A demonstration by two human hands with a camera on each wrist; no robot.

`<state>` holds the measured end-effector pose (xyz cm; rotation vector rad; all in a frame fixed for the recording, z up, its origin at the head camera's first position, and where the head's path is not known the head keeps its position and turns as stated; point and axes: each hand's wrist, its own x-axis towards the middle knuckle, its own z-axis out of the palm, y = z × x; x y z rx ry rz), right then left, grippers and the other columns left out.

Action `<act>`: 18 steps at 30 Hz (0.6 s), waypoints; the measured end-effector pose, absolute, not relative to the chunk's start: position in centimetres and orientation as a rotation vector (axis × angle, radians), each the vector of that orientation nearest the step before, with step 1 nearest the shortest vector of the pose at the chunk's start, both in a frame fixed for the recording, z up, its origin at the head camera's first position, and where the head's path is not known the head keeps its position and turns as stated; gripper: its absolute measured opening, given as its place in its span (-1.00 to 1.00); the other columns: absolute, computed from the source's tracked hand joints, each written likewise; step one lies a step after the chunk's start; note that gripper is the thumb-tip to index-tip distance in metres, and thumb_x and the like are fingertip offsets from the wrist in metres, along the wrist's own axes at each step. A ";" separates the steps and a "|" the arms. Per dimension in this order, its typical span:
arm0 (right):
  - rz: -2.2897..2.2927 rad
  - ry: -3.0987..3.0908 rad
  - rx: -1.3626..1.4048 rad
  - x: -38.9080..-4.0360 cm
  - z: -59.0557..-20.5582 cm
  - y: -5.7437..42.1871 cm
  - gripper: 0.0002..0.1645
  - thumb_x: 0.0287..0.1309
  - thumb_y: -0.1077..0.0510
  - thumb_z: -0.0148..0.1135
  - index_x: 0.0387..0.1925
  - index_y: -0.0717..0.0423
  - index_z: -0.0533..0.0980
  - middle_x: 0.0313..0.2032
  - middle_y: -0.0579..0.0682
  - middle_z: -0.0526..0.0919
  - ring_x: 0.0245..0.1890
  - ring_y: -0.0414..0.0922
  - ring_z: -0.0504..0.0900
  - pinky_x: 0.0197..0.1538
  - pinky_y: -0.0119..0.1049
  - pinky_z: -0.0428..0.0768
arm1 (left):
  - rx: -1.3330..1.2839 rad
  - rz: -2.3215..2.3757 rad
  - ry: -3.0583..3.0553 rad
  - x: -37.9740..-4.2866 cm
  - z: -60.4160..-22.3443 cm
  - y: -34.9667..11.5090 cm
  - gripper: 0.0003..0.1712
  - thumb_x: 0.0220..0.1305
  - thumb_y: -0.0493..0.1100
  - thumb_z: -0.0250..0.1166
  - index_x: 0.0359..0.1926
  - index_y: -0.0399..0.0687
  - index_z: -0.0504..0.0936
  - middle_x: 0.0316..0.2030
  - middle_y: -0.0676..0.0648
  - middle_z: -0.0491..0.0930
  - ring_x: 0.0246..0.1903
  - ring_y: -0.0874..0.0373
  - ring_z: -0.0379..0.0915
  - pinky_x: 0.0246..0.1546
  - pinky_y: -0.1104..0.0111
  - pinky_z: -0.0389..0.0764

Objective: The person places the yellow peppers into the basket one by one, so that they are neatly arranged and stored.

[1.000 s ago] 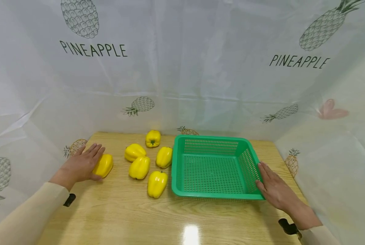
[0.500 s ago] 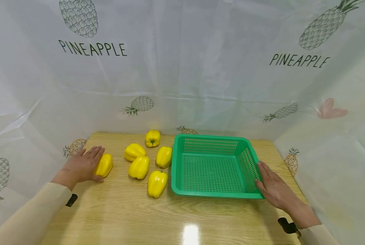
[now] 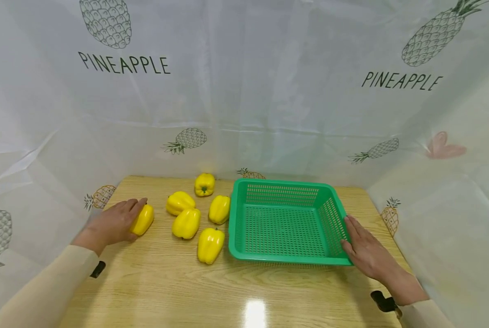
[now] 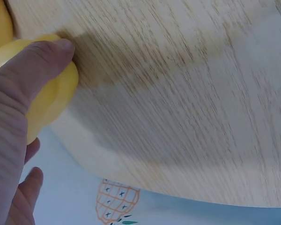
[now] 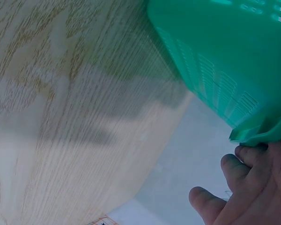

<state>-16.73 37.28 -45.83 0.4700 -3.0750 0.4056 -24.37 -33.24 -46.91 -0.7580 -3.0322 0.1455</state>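
Observation:
In the head view my left hand [image 3: 112,223] grips a yellow bell pepper [image 3: 143,220] at the left side of the table. The left wrist view has the thumb [image 4: 42,61] lying across that pepper [image 4: 63,91], whose far side the hand hides. My right hand [image 3: 369,253] rests against the right rim of a green plastic basket [image 3: 285,260], its thumb at the rim's edge. Seen from the right wrist, its fingers [image 5: 236,171] extend outside the basket wall [image 5: 215,51], mostly straight. Several more yellow bell peppers [image 3: 186,223] lie between the left hand and the basket.
The wooden table [image 3: 179,291] has a curtain with pineapple prints [image 3: 269,114] hanging behind it and along both sides. One bell pepper [image 3: 219,209] lies close against the basket's left side. Another bell pepper [image 3: 205,184] lies near the table's back edge.
My left hand's fingers have drawn in around the bell pepper, which has tilted and shifted slightly right. The right hand and basket have stayed practically in place.

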 end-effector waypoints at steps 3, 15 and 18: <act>0.402 -3.069 0.473 -16.8 -45.9 37.3 -0.14 0.65 0.00 -0.01 0.62 0.44 -0.07 0.59 0.49 0.02 0.51 0.49 0.16 0.42 0.43 0.24 | -0.808 0.191 -2.940 -24.5 -47.3 -33.4 0.19 0.00 0.14 0.69 0.44 -0.37 0.26 0.29 -0.41 0.40 0.22 -0.33 0.46 0.29 -0.17 0.53; 0.400 -3.066 0.482 -16.8 -45.9 37.3 -0.14 0.66 -0.02 -0.03 0.62 0.46 -0.07 0.58 0.51 0.03 0.51 0.50 0.17 0.42 0.44 0.24 | -0.974 0.229 -2.603 -25.8 -47.0 -32.4 0.23 -0.08 0.11 0.74 0.41 -0.38 0.24 0.26 -0.40 0.38 0.24 -0.30 0.41 0.38 -0.15 0.47; 0.390 -3.060 0.481 -16.7 -45.8 37.3 -0.14 0.66 -0.02 -0.03 0.61 0.47 -0.06 0.57 0.51 0.04 0.50 0.50 0.18 0.41 0.43 0.25 | -1.010 0.240 -2.560 -26.1 -46.5 -31.7 0.21 -0.08 0.09 0.73 0.40 -0.39 0.25 0.25 -0.39 0.38 0.24 -0.28 0.41 0.40 -0.15 0.45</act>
